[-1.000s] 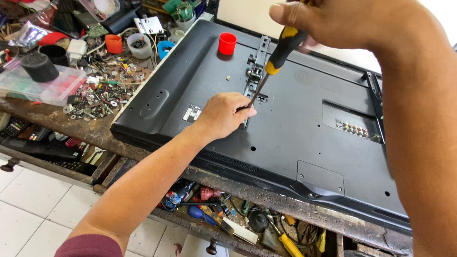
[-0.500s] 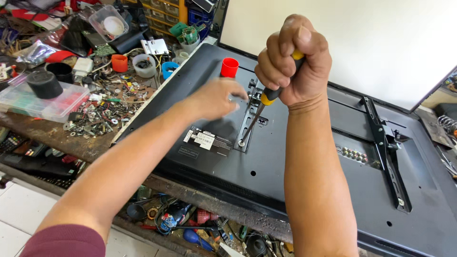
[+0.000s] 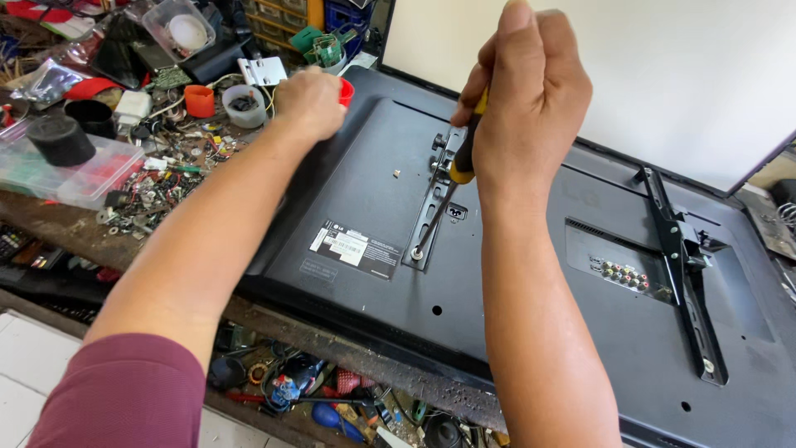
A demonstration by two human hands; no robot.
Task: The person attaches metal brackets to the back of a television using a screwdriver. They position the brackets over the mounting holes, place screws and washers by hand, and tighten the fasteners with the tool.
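Note:
A black flat television (image 3: 514, 282) lies face down on the workbench. My right hand (image 3: 531, 99) grips a yellow-and-black screwdriver (image 3: 461, 162). Its tip stands on a screw at the lower end of the left mounting bracket (image 3: 431, 207). My left hand (image 3: 308, 104) is stretched out to the television's far left corner, with fingers curled around a small red cup (image 3: 346, 90); most of the cup is hidden by the hand. A tiny loose part (image 3: 396, 173) lies on the television back, left of the bracket.
A second mounting bracket (image 3: 684, 274) sits to the right. The bench on the left holds scattered screws (image 3: 157, 187), a clear parts box (image 3: 75, 170), an orange cup (image 3: 199, 99) and a white cup (image 3: 243, 105). Tools fill the open drawer (image 3: 315, 382) below.
My left hand left the bracket and reached to the red cup, which has shifted left toward the television's corner. My right hand keeps the screwdriver on the lower bracket screw.

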